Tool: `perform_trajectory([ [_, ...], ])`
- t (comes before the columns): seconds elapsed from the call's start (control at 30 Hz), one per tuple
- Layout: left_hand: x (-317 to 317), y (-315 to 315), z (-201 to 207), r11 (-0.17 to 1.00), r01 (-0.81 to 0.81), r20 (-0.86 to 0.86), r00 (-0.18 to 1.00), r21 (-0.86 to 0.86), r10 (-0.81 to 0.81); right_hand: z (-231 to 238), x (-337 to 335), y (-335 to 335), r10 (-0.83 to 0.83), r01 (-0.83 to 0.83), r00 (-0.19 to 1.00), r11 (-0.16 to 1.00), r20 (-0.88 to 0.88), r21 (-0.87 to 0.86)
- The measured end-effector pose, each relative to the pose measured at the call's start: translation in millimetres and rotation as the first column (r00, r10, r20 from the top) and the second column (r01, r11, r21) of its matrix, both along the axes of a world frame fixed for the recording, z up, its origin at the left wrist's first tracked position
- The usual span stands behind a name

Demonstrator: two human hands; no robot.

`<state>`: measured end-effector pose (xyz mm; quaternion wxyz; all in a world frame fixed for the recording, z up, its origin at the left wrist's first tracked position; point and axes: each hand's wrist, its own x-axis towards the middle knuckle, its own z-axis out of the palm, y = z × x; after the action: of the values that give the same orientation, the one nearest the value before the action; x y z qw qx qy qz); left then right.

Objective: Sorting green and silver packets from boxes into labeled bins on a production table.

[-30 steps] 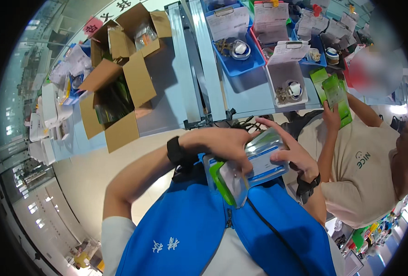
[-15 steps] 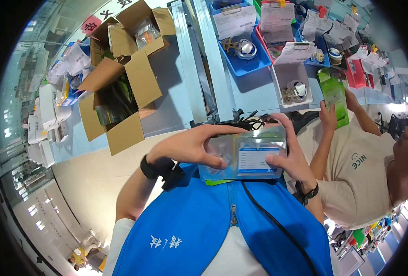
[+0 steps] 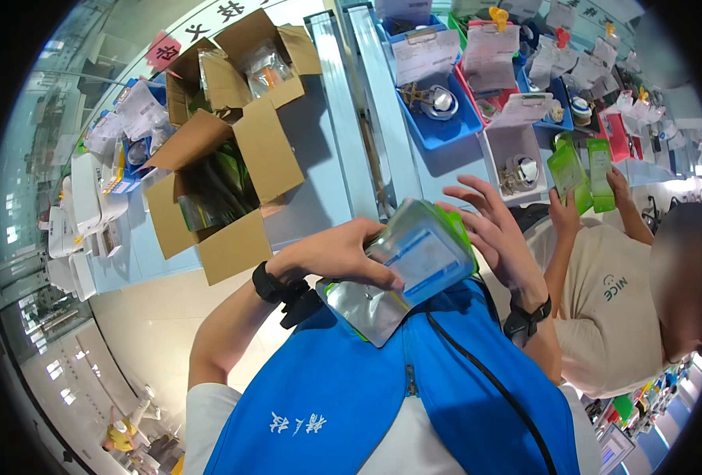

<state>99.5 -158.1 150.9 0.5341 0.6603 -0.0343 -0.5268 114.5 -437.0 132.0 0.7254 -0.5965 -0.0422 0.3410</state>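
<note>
A stack of clear and silver plastic pouches (image 3: 438,257) with green edges and a blue-and-white label is held tilted in front of my chest. My left hand (image 3: 339,255) grips its left side, thumb pressed on top. A silver pouch face (image 3: 367,309) pokes out below that thumb. Beside the stack's right edge, my right hand (image 3: 497,237) has its fingers spread; I cannot tell whether it touches the green edge. Ahead and to the left, an open cardboard box (image 3: 236,245) holds more green-edged pouches.
Another open carton (image 3: 299,59) with clear bags stands behind the first. Metal rails (image 3: 347,119) cross the light-blue table. Blue (image 3: 446,131) and white bins (image 3: 517,170) with clipboards line the right side. A co-worker (image 3: 604,293) at right holds green pouches (image 3: 600,174).
The stack has turned from level to tilted, its right end raised, showing a silver pouch underneath. My right hand has let go and its fingers have spread. The co-worker's pouches have moved apart.
</note>
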Motion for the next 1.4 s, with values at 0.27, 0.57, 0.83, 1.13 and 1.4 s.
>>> perform_trajectory([
  [0.27,34,7,14,0.930,0.365,0.066,0.930,-0.040,-0.362,12,17,19,0.230,-0.222,0.972,0.966,-0.055,0.131],
  [0.57,26,20,-12,0.983,0.185,-0.078,0.980,0.009,-0.184,-7,-7,28,0.379,-0.393,0.912,0.917,-0.156,-0.074],
  [0.83,-43,58,-54,0.532,-0.584,-0.354,0.805,-0.613,0.476,-26,-27,25,-0.069,0.099,0.881,0.994,-0.467,0.040],
  [1.13,-34,31,-81,0.054,-0.808,-0.569,0.460,-0.587,0.682,0,14,81,-0.293,0.369,0.885,0.916,-0.362,0.159],
  [1.4,-34,23,-74,0.105,-0.788,-0.541,0.505,-0.606,0.672,2,10,117,-0.394,0.420,0.897,0.902,-0.201,0.105],
])
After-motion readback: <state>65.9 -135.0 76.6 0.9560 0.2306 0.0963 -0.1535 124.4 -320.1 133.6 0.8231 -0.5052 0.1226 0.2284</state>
